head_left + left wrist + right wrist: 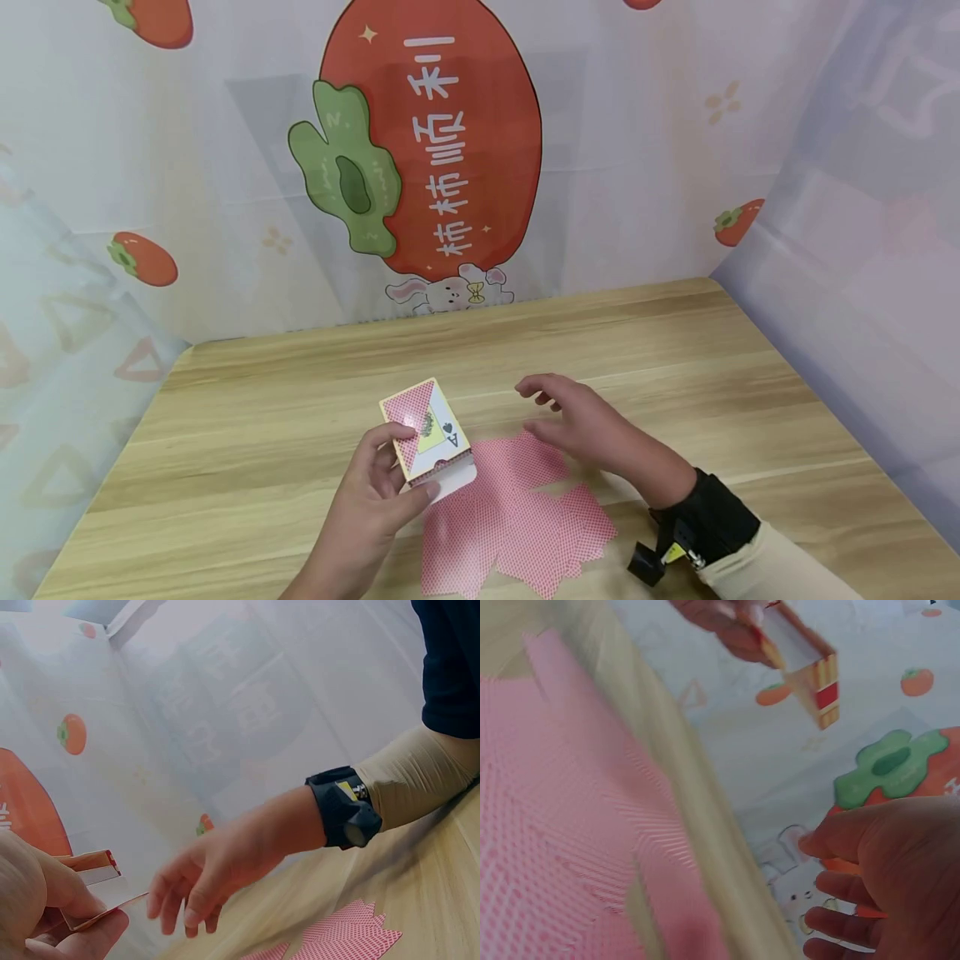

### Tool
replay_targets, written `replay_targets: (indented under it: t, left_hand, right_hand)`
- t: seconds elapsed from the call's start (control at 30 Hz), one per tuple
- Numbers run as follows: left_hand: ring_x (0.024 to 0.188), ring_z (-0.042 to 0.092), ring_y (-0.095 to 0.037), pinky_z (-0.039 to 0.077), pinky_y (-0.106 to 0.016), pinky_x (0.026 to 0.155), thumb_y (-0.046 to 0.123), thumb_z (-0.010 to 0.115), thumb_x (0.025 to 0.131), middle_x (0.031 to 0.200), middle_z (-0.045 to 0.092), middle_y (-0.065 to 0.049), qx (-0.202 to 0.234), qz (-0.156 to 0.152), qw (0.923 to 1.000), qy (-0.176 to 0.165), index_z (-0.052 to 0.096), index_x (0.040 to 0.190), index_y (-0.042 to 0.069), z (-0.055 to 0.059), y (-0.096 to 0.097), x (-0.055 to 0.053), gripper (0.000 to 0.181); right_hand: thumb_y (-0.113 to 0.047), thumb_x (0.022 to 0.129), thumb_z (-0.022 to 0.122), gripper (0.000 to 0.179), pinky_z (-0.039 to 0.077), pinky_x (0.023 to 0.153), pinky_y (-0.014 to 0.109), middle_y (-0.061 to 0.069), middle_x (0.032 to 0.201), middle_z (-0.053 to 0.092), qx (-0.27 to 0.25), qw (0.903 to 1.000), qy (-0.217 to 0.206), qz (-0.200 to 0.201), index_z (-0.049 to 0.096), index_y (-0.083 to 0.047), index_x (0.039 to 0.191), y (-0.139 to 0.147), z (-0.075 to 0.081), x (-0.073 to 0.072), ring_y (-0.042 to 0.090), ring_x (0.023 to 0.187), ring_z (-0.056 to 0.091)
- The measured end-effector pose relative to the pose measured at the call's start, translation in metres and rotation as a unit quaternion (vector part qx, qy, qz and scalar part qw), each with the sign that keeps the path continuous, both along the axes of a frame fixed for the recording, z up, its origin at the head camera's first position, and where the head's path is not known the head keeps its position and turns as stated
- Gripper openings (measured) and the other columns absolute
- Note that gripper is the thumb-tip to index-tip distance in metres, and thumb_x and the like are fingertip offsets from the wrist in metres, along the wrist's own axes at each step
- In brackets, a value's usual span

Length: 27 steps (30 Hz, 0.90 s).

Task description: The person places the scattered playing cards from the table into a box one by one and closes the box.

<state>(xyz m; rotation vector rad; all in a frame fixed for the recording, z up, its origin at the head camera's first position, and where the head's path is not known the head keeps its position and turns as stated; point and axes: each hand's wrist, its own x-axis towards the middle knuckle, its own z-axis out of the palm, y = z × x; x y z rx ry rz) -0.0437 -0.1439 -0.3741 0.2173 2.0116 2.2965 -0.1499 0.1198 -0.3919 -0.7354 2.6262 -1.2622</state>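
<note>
My left hand (372, 487) grips a playing-card box (429, 427) printed with an ace of spades and a red checked pattern. The box's flap (455, 482) stands open toward me, and the right wrist view looks into its opening. Under and right of the box, red-backed playing cards (517, 517) lie face down in a spread, overlapping heap. My right hand (581, 417) hovers by the heap's far right edge, fingers loosely bent, holding nothing. In the left wrist view the right hand (217, 874) is apart from the box.
A wood-grain table (262, 442) carries the cards. Behind it hangs a pale cloth (630, 192) printed with persimmons, a rabbit and white characters, and more cloth closes both sides. A black wrist strap with a small camera (647, 563) sits on my right forearm, low over the table.
</note>
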Motion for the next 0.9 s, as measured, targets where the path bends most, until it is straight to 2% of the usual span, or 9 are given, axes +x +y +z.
replay_targets:
  t: [0.13, 0.27, 0.43, 0.57, 0.73, 0.9]
  left_hand:
    - [0.112, 0.057, -0.022, 0.056, -0.03, 0.086, -0.015, 0.065, 0.082, 0.131, 0.043, -0.018, 0.001, 0.002, 1.0, 0.004, 0.029, 0.131, 0.002, -0.001, -0.001, 0.0, 0.063]
    - [0.113, 0.057, -0.022, 0.056, -0.03, 0.086, -0.015, 0.065, 0.082, 0.132, 0.043, -0.018, -0.001, 0.005, 1.0, 0.002, 0.029, 0.131, 0.002, 0.0, -0.002, 0.0, 0.063]
    - [0.113, 0.056, -0.024, 0.056, -0.03, 0.085, -0.014, 0.067, 0.082, 0.133, 0.044, -0.019, -0.005, 0.008, 0.9999, -0.009, 0.03, 0.131, 0.004, 0.001, -0.001, 0.0, 0.064]
    - [0.113, 0.056, -0.024, 0.056, -0.03, 0.085, -0.014, 0.067, 0.081, 0.133, 0.043, -0.02, -0.005, 0.007, 0.9999, -0.014, 0.03, 0.13, 0.004, 0.002, 0.0, 0.0, 0.064]
    - [0.112, 0.057, -0.024, 0.056, -0.03, 0.086, -0.015, 0.066, 0.081, 0.133, 0.042, -0.021, -0.006, 0.008, 0.9998, -0.016, 0.03, 0.13, 0.003, 0.003, 0.001, 0.0, 0.063]
    - [0.112, 0.057, -0.024, 0.056, -0.03, 0.086, -0.015, 0.065, 0.081, 0.133, 0.042, -0.022, -0.006, 0.006, 0.9999, -0.015, 0.03, 0.13, 0.003, 0.002, 0.001, 0.0, 0.063]
  right_hand:
    - [-0.016, 0.089, 0.071, 0.043, 0.048, 0.098, 0.047, 0.007, 0.129, 0.06, 0.04, 0.9992, 0.0, 0.009, 0.057, -0.012, 0.13, -0.006, -0.017, -0.001, 0.025, 0.119, 0.054]
    - [-0.024, 0.089, 0.071, 0.048, 0.045, 0.102, 0.043, 0.003, 0.131, 0.059, 0.115, 0.9915, 0.027, 0.054, 0.055, -0.013, 0.133, -0.01, -0.026, 0.002, 0.02, 0.122, 0.05]
    - [-0.027, 0.084, 0.075, 0.055, 0.043, 0.101, 0.045, -0.001, 0.131, 0.059, 0.177, 0.9753, 0.051, 0.122, 0.055, -0.015, 0.134, -0.008, -0.024, 0.007, 0.02, 0.12, 0.049]
    - [-0.023, 0.082, 0.075, 0.054, 0.04, 0.102, 0.049, -0.003, 0.132, 0.059, 0.203, 0.9662, 0.054, 0.15, 0.056, -0.018, 0.133, -0.006, -0.019, 0.011, 0.021, 0.121, 0.048]
    - [-0.015, 0.083, 0.07, 0.052, 0.039, 0.104, 0.05, -0.003, 0.134, 0.057, 0.235, 0.9578, 0.049, 0.158, 0.056, -0.02, 0.133, -0.005, -0.015, 0.014, 0.021, 0.122, 0.047]
    - [-0.011, 0.081, 0.072, 0.054, 0.047, 0.095, 0.043, 0.0, 0.128, 0.058, 0.251, 0.9556, 0.034, 0.151, 0.057, -0.019, 0.132, -0.003, -0.01, 0.015, 0.021, 0.114, 0.049]
